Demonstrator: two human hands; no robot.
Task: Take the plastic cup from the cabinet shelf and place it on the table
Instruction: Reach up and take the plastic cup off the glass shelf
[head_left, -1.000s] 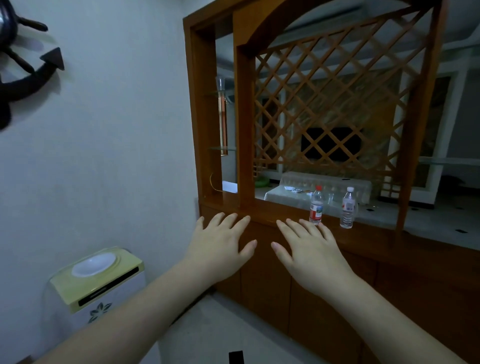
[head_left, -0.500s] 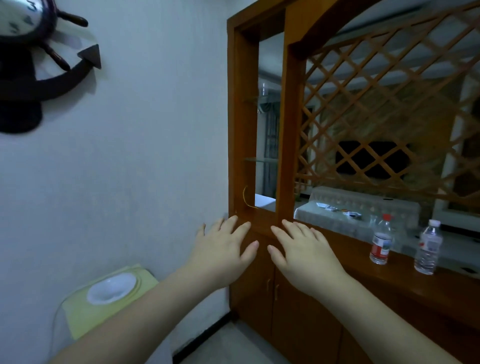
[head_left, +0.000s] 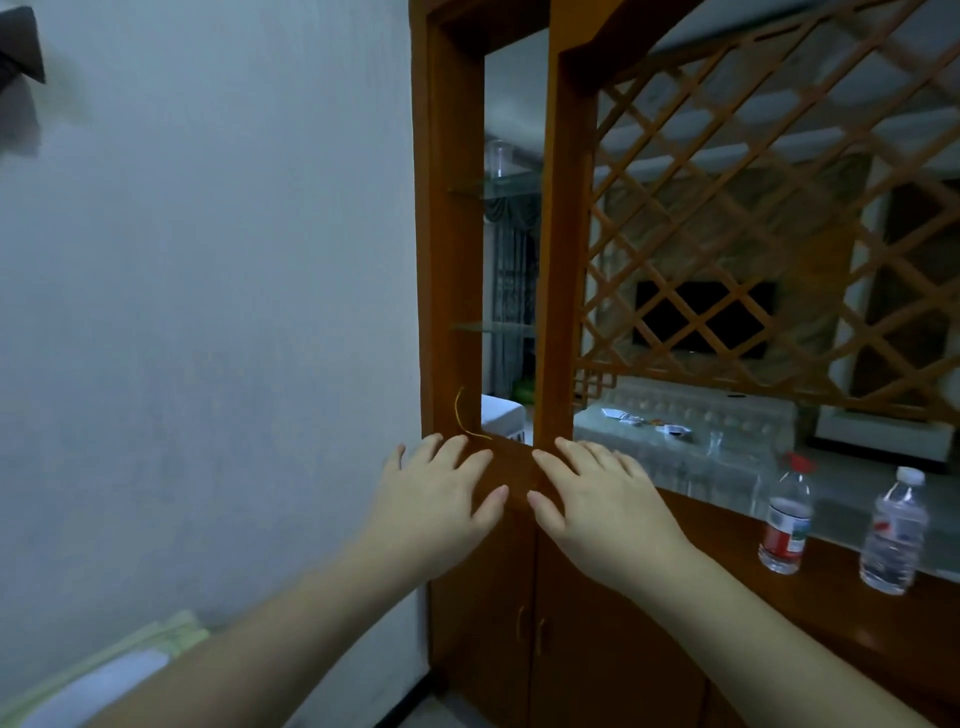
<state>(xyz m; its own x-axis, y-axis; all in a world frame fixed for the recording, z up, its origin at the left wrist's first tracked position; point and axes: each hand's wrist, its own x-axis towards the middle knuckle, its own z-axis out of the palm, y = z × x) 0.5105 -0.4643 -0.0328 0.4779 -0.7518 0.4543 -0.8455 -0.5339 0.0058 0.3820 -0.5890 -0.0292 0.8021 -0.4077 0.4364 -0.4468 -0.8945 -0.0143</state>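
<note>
Closer now, plastic cup (head_left: 500, 158): clear, upright on upper glass shelf (head_left: 496, 188) of wooden cabinet (head_left: 449, 291). Left hand (head_left: 435, 506), right hand (head_left: 605, 501): grip open, fingers spread, empty, held low before cabinet. Two water bottles (head_left: 785, 514) on counter (head_left: 831, 597).

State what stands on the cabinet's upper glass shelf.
A clear plastic cup stands upright on the upper glass shelf. The frame post hides the shelf's right part, so anything there cannot be seen.

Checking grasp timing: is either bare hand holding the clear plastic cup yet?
No: the clear plastic cup stands on the upper glass shelf, both the left hand and right hand empty below.
</note>
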